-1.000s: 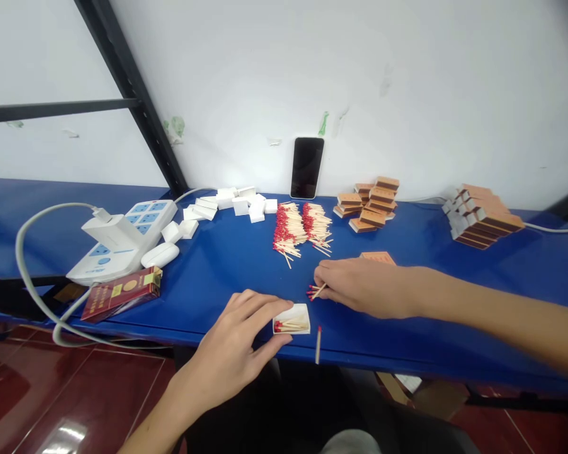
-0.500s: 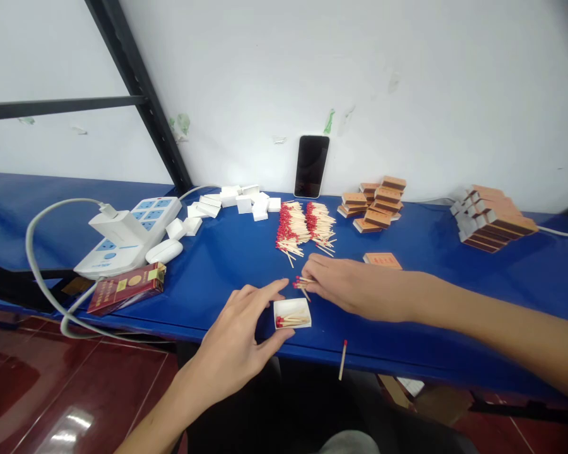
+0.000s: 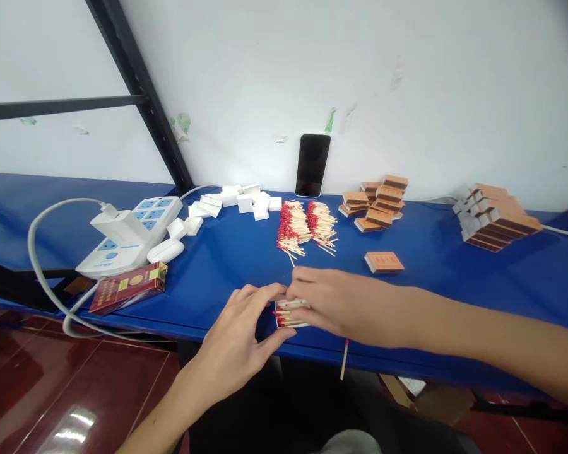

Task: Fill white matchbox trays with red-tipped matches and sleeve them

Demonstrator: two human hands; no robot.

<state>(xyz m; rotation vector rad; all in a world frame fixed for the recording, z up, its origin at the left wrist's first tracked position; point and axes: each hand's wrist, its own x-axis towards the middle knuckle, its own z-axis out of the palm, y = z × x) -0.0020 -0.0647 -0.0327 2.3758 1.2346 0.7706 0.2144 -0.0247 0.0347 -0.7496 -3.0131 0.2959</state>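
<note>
The thumb and fingers of my left hand [image 3: 234, 337] close around the two sides of a small white matchbox tray [image 3: 303, 325] near the desk's front edge. Over the tray's right part lies my right hand [image 3: 345, 307], its fingertips pinched down inside and covering much of it. Red-tipped matches [image 3: 286, 313] show in the tray; those at the right fingertips are mostly hidden. A single match [image 3: 344, 360] lies at the front edge, just below my right wrist. Beyond my hands are two heaps of loose matches, a left heap [image 3: 294, 226] and a right heap [image 3: 322, 224].
White empty trays [image 3: 260, 208] are scattered at the back left. Orange matchboxes [image 3: 381, 208] are piled right of the phone [image 3: 312, 165], with one box [image 3: 383, 262] nearer and a stack [image 3: 497, 217] farther right. A power strip [image 3: 137, 236] and red packet [image 3: 130, 287] occupy the left.
My right hand has moved left and down, carrying several matches from beside the tray into it. The left hand keeps its hold on the tray.
</note>
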